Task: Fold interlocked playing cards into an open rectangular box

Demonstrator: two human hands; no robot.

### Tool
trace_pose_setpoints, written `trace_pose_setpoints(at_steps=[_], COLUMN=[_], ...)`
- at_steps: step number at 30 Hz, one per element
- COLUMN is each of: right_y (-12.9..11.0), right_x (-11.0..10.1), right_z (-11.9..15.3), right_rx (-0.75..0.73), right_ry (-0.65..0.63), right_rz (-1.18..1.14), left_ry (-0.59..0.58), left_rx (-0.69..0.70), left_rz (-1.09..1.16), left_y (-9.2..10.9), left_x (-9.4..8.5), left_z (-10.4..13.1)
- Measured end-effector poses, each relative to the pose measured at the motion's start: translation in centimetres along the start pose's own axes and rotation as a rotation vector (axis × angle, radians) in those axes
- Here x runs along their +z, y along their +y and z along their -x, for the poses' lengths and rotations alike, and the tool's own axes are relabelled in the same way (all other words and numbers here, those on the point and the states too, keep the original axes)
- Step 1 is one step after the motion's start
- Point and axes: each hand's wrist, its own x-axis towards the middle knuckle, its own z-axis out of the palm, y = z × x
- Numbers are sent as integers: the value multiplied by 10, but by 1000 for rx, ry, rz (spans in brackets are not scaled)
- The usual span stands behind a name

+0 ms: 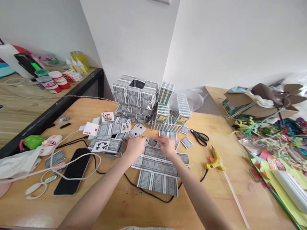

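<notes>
Playing-card sheet [159, 164], made of patterned grey backs set face up in rows, lies flat on the wooden table [115, 204] between the person's forearms. Both arms reach forward and converge on its far part. The left hand [135, 147] comes in from the left, knuckles up, fingers curled inward; the right hand [167, 145] mirrors it just beside. Each has its fingertips gathered at the cards, but I cannot tell whether they pinch an edge or merely press down.

Beyond stand a tall card structure [134, 99] with an opening on top and stacked card boxes [183, 111]. A lower card block [103, 129] sits near the left hand. A black cord [144, 190] curves past the sheet's near side, under the right forearm. Scissors [200, 138] and a yellow glue gun [216, 161] lie right; a phone [73, 172] lies left, crossed by a white cable [81, 155].

Loose cards show "J" [107, 117] and a red "A" [91, 128]; the box labels are too small to read.
</notes>
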Motion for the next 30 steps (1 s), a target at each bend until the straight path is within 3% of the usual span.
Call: trace_pose_setpoints(at_steps=[6,13,21,30], right_y=[-3,-11,-11,-12], right_x=[-6,-17,0,1], right_z=[1,-11,3,5], right_rx=[0,-78,-3,-56], right_ry=[8,-131,-18,1], right_rz=[38,86,109,74], left_ry=[18,10,6,-35], left_rx=[21,-9,54,120], left_rz=[40,98,27,-12], left_y=[-1,0,1,-1], left_x=[2,4,4,6], left_z=[-1,-2,-1,-5])
